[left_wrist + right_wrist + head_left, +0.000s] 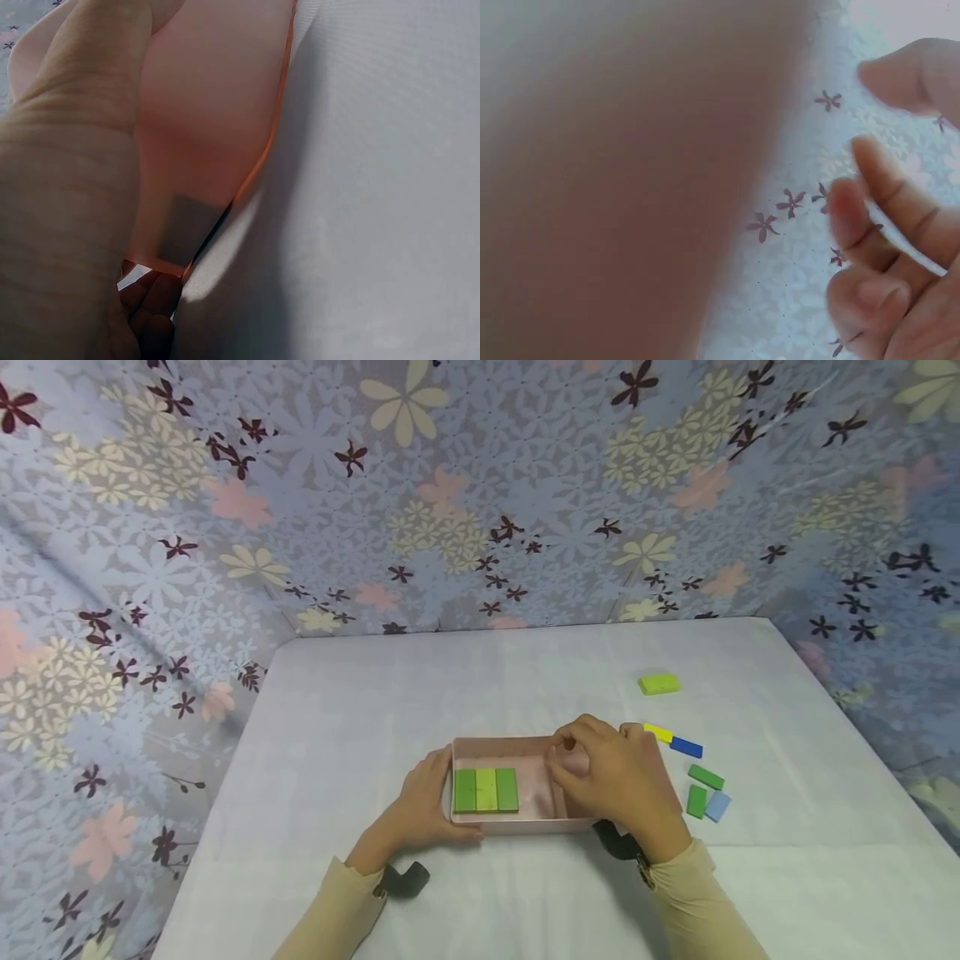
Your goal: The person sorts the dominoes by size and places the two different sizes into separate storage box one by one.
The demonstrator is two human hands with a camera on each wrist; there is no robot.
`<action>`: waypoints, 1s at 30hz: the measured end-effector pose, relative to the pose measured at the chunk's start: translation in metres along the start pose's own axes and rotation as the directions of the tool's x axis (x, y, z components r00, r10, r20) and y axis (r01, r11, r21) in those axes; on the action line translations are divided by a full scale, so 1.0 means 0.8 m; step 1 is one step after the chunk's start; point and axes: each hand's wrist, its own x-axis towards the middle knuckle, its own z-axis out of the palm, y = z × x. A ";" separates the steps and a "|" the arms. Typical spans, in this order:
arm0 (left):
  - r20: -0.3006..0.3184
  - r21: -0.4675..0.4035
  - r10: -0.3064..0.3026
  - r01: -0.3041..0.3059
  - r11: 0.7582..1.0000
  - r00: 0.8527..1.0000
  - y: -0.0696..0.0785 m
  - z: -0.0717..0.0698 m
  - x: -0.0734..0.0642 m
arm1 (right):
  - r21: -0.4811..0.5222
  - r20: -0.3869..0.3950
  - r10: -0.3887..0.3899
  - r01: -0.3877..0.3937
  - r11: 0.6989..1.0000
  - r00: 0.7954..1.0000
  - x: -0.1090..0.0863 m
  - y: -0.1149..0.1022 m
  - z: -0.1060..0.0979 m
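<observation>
A shallow pink box (506, 828) stands in front of me, a divider crossing its inside. Side by side against its left end lie a green block (465, 791), a yellow-green block (486, 790) and another green block (507, 790). My left hand (423, 802) grips that end, thumb along the front wall; the left wrist view has the thumb large beside the pink wall. Over the box's right part is my right hand (611, 777), fingers bent. In the right wrist view its thumb (911, 75) and fingertips (849, 210) are apart, with nothing between them.
Right of the box lie a yellow block (658, 732), a blue block (686, 747), two green blocks (707, 777) and a light blue block (717, 806). Farther back is a lime block (659, 684). Flowered cloth (450, 527) hangs behind the white-covered table (360, 710).
</observation>
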 end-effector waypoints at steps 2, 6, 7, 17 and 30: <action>0.005 0.000 -0.008 0.008 1.000 1.000 0.000 0.000 0.000 | -0.024 0.013 0.029 -0.028 0.999 1.000 -0.001 0.007 -0.008; 0.004 0.002 -0.006 0.006 1.000 1.000 -0.001 0.000 0.000 | 0.000 0.058 0.096 -0.097 0.995 0.994 -0.005 0.021 -0.020; 0.002 0.000 -0.005 0.005 1.000 1.000 -0.001 -0.001 0.000 | -0.001 0.062 0.110 -0.110 0.994 0.992 -0.007 0.024 -0.024; -0.008 -0.015 0.007 -0.007 1.000 1.000 0.000 0.002 0.000 | -0.048 0.080 0.237 -0.234 0.971 0.968 -0.023 0.056 -0.050; -0.007 -0.029 0.016 -0.016 0.999 1.000 -0.001 0.003 -0.001 | -0.059 0.055 0.347 -0.344 0.937 0.936 -0.034 0.096 -0.076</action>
